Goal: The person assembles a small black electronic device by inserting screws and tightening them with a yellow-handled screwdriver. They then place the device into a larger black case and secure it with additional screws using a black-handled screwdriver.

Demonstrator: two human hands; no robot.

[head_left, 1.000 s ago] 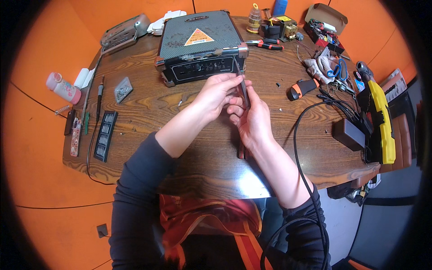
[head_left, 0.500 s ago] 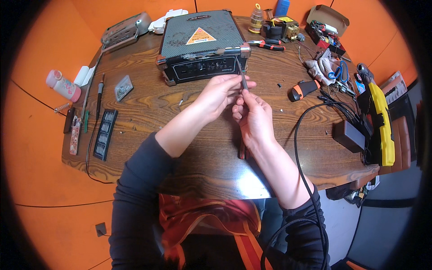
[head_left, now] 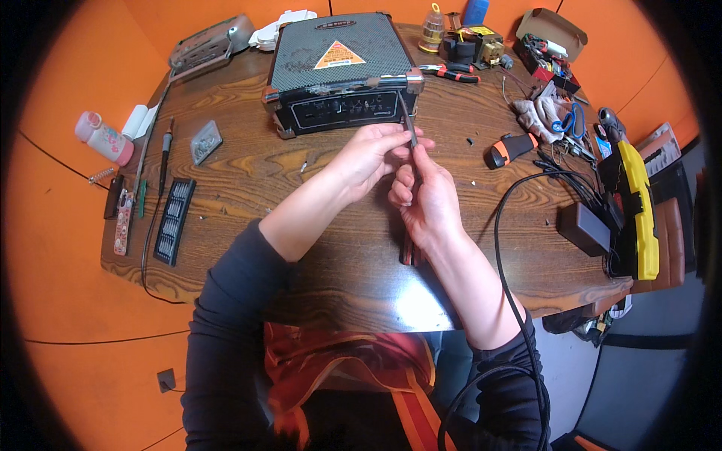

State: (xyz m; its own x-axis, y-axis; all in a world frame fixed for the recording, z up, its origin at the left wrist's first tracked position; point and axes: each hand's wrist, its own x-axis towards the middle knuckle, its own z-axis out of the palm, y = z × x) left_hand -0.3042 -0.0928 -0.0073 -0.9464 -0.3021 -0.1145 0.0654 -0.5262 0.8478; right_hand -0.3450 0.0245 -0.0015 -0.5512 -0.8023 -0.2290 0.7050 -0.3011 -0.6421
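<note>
A slim dark screwdriver (head_left: pixel 407 120) slants up from my hands, its tip close to the front right corner of the speaker (head_left: pixel 342 64). My left hand (head_left: pixel 374 159) pinches the shaft between thumb and fingers. My right hand (head_left: pixel 425 189) is closed round its lower end, thumb on top. The speaker lies with its mesh grille upward and its black control panel (head_left: pixel 346 110) facing me; an orange triangular sticker (head_left: pixel 338 55) is on the mesh. Under my right wrist, a red and dark tool handle (head_left: pixel 408 254) lies on the table, the rest hidden.
Left are a bit set (head_left: pixel 174 222), soldering iron (head_left: pixel 166 150), small clear box (head_left: pixel 205 143) and pink bottle (head_left: pixel 105 139). Right are a black-orange tool (head_left: pixel 511 150), pliers (head_left: pixel 451 72), gloves (head_left: pixel 534 120) and a yellow case (head_left: pixel 638 210). A black cable (head_left: pixel 496 240) loops past my right forearm.
The screwdriver and both hands have shifted slightly right relative to the speaker's corner. The whole view has moved a little. Both hands keep their hold.
</note>
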